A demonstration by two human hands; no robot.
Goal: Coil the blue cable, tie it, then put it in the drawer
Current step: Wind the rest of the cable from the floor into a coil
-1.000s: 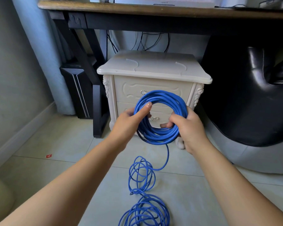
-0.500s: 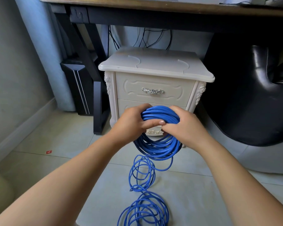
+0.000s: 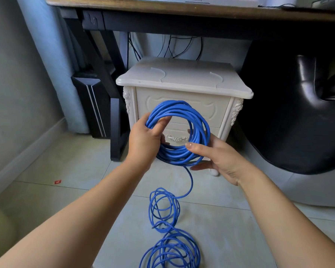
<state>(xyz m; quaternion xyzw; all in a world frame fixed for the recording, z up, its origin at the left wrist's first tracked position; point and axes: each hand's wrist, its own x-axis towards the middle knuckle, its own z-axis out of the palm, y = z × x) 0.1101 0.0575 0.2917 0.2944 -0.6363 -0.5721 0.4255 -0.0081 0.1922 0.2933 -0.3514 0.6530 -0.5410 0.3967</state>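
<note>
A round coil of blue cable (image 3: 198, 123) is held up in front of a cream nightstand. My left hand (image 3: 143, 144) grips the coil's left side, thumb through the ring. My right hand (image 3: 219, 157) cups the lower right of the coil, thumb over the strands and fingers under them. From the coil's bottom a single strand drops to loose blue cable loops (image 3: 163, 207) and a bigger pile (image 3: 172, 252) on the floor. The nightstand's two drawers are closed: the upper drawer (image 3: 217, 111) is partly hidden by the coil, the lower drawer's metal handle (image 3: 176, 138) shows through the ring.
The nightstand (image 3: 184, 80) stands under a dark wooden desk (image 3: 182, 10). A black desk leg (image 3: 116, 130) and a black computer case (image 3: 91, 105) are to its left, a black leather chair (image 3: 298, 113) to its right. A small red scrap (image 3: 57, 182) lies on the tiled floor.
The coil was pressed flat between both hands half a second ago; now it stands open as a ring, raised a little, and my right hand has dropped to its lower right.
</note>
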